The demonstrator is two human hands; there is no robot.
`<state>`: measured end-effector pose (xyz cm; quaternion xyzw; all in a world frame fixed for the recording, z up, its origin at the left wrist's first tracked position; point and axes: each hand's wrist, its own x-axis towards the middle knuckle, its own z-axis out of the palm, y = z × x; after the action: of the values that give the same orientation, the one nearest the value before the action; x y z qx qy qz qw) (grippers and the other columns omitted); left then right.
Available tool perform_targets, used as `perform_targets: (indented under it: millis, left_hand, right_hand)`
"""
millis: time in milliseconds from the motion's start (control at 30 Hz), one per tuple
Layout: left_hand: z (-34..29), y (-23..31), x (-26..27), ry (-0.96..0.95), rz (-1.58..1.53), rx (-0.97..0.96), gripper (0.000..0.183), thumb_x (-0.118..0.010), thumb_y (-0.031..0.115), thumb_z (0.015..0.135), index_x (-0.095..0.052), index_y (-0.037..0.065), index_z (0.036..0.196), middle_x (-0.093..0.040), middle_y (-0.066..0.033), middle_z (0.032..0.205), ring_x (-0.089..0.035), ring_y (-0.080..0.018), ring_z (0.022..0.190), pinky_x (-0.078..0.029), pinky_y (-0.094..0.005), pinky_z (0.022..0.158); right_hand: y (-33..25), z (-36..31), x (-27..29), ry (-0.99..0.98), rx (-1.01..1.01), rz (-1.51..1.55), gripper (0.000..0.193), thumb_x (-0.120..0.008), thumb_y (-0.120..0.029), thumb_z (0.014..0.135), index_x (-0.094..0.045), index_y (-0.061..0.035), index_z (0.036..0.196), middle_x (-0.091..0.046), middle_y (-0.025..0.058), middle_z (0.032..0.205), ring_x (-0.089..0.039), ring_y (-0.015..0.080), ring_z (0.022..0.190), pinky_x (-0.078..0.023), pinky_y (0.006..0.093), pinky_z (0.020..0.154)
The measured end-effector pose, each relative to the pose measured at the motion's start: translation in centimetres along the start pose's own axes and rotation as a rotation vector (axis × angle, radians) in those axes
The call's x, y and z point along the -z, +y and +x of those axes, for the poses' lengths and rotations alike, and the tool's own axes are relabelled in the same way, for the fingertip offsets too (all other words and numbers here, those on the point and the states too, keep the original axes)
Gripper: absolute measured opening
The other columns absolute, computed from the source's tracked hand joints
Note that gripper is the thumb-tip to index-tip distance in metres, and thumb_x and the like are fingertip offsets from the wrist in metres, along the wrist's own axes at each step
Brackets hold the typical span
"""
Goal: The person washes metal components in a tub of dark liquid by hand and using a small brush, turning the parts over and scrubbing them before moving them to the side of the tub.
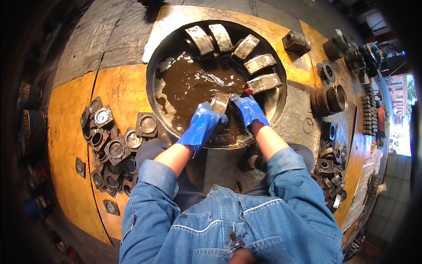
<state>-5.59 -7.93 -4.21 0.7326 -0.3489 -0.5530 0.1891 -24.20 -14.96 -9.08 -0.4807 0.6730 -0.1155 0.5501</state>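
Observation:
A large round dark tub [150,83] of murky brown liquid stands before me. Over its near side, my left hand [205,119] in a blue rubber glove grips a curved metal block [219,102], wet and brownish. Just right of that block, my right hand [249,110], gloved alike, is closed round a tool with a red end [247,92]; its working end is hidden. Several similar curved metal blocks [222,38] lean along the tub's far and right inner wall, partly out of the liquid.
Left of the tub lies a heap of square metal flanges with round holes [116,149]. Rusty ring-shaped parts [327,100] stand at the right, with more metal parts [326,166] nearer me. A stacked metal piece [296,43] sits beyond the tub on yellow floor boards [70,132].

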Motion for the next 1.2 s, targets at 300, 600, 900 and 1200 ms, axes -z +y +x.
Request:
perform_targets:
  millis: [300,600,900,1200]
  left_hand:
    - [4.7,-6.7,1.3,0.016,-0.056,-1.021,0.021,-0.066,0.015,0.094,-0.077,-0.003,0.094,-0.072,-0.0053,0.08,-0.066,-0.0139,0.068,-0.052,-0.0303,0.061]
    - [0.4,-4.7,6.1,0.067,-0.288,-0.286,0.034,-0.069,0.021,0.098,-0.078,-0.008,0.114,-0.079,-0.0148,0.1,-0.074,-0.0213,0.09,-0.058,-0.0321,0.082]
    - [0.0,-6.4,8.3,-0.027,-0.597,-0.223,0.039,-0.057,0.022,0.1,-0.078,-0.006,0.116,-0.078,-0.015,0.112,-0.071,-0.0212,0.109,-0.052,-0.032,0.1]
    - [0.0,-6.5,7.8,-0.032,-0.561,-0.292,0.047,-0.043,0.018,0.102,-0.076,-0.005,0.126,-0.074,-0.018,0.132,-0.066,-0.0256,0.13,-0.047,-0.036,0.116]
  right_hand:
    - [-4.8,-7.6,3.9,-0.059,0.274,0.159,0.044,-0.06,-0.038,0.106,-0.074,-0.0036,0.129,-0.076,0.0135,0.12,-0.069,0.0215,0.114,-0.051,0.0358,0.102]
    - [-7.7,-9.0,1.0,-0.162,0.542,-0.173,0.037,-0.046,-0.017,0.107,-0.068,-0.0085,0.136,-0.071,0.0131,0.134,-0.065,0.0286,0.126,-0.047,0.0402,0.113]
    - [-7.9,-6.1,-4.0,-0.119,0.437,0.19,0.038,-0.06,-0.034,0.103,-0.073,-0.0066,0.125,-0.075,0.0118,0.119,-0.068,0.0245,0.114,-0.049,0.0374,0.106]
    - [-5.8,-3.9,-3.1,-0.036,0.267,0.141,0.049,-0.072,-0.047,0.101,-0.073,-0.0059,0.129,-0.076,0.008,0.122,-0.067,0.0156,0.115,-0.049,0.0317,0.106]
